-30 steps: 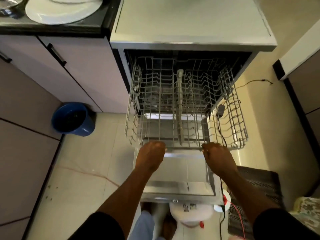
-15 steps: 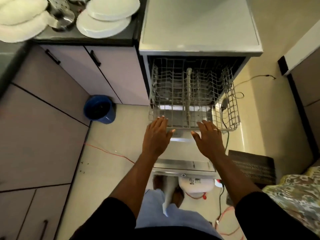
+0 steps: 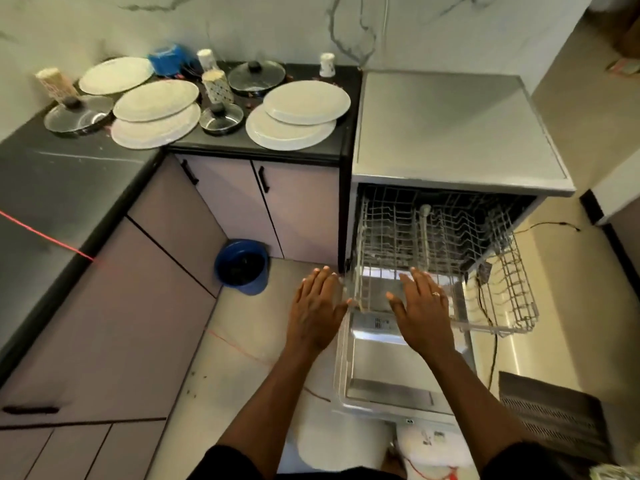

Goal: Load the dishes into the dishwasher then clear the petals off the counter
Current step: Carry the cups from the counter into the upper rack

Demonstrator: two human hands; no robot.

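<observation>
Nearest, two bare forearms reach out from black sleeves. The left hand (image 3: 317, 308) hangs flat, palm down, fingers (image 3: 320, 280) spread and released, holding nothing, just left of the dishwasher's (image 3: 450, 133) open door (image 3: 388, 368). The right hand (image 3: 420, 311) is the same: flat, fingers loose and empty, a ring on one of them, hovering over the door by the front edge of the rack (image 3: 446, 258). Whether either hand touches the rack I cannot tell.

The door lies folded down flat, its steel lining facing up. The wire rack is pulled out over it and carries no dishes. A black cable (image 3: 491, 341) trails down past the rack's right side to the floor.

To the left, a blue bin (image 3: 242, 266) stands on the floor against the cupboards.

Further back, the dark counter (image 3: 69, 188) holds all the dishes. Two white plates (image 3: 294, 116) are stacked nearest the dishwasher, two more (image 3: 156, 116) overlap to their left, and a fifth (image 3: 116, 75) sits behind. Three lidded pans (image 3: 221, 118) stand among them, with patterned cups (image 3: 216, 85) and a blue tub (image 3: 166, 60) near the marble wall. A few small dark red bits, likely petals (image 3: 250, 105), lie between the pans and the plates.
</observation>
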